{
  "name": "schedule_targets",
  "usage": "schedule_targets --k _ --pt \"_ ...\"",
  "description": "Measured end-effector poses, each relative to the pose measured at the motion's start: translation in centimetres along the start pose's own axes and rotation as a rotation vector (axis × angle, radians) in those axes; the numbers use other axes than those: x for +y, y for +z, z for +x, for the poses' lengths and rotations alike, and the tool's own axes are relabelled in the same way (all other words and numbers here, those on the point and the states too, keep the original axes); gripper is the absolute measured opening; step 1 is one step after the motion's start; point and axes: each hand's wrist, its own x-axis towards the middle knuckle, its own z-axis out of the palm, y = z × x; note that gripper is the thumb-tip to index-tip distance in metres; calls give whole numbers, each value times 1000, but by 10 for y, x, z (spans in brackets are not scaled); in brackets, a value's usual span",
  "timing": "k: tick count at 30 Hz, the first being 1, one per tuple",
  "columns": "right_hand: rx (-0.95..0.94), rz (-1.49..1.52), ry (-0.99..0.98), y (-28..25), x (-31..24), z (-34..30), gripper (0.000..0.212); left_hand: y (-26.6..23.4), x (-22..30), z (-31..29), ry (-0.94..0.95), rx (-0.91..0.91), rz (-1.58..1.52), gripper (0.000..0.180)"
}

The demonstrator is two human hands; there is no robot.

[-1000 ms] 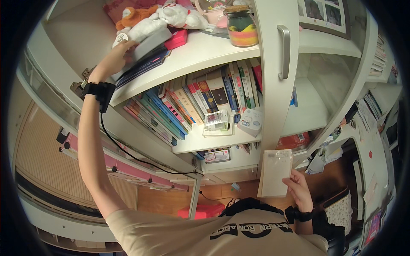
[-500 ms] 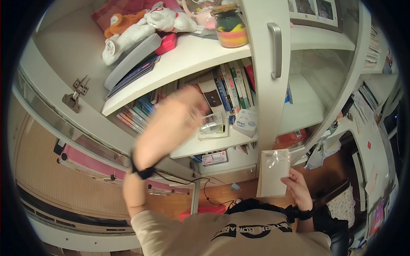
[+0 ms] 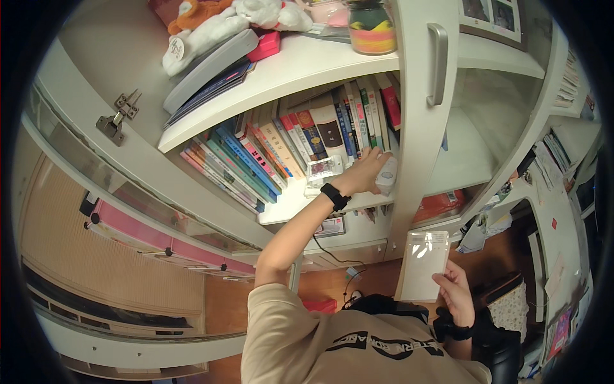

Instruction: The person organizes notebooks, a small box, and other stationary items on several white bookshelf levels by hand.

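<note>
My left hand [image 3: 366,173] reaches into the book shelf of the open cabinet, fingers curled against the left side of a small white box [image 3: 387,174]. Its fingertips are partly hidden among the book bottoms behind. Beside that wrist lies a small clear-wrapped packet [image 3: 324,168] on the shelf. My right hand [image 3: 454,289], lower down near my body, pinches a flat white packet in a clear plastic sleeve [image 3: 425,265], its thumb on the front face. A row of upright books [image 3: 275,146] fills the shelf behind my left hand.
On the shelf above sit plush toys [image 3: 211,29], a grey-white case [image 3: 208,70] and a jar of coloured layers [image 3: 373,29]. The cabinet's glass door [image 3: 147,205] stands swung out at left. A handled door [image 3: 437,64] is at right, and a cluttered desk [image 3: 543,217] beyond.
My left hand has moved right across the shelf to the white box, uncovering the books. My right hand still holds the sleeved packet. The whole view has shifted slightly.
</note>
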Motion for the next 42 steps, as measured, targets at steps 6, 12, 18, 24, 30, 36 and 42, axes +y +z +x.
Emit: schedule_targets --k 6,12,18,24,30,36,42 --pt "48 29 -10 4 -6 8 35 -29 15 -79 -84 178 -29 91" --pt "-44 -48 34 19 0 34 35 -28 -28 -188 -458 76 124 96" --pt "-136 -91 81 28 10 50 36 -8 -62 -215 -437 286 76 93" --pt "-170 -177 95 57 -4 55 35 6 -47 -212 -532 354 482 97" --pt "-279 -200 14 63 -3 79 46 -2 8 -210 -393 483 93 88" --pt "-510 -351 -128 118 9 116 49 42 49 -203 -307 560 -978 67" --pt "-361 -904 -548 150 5 149 56 44 31 -205 -391 1105 -682 50"
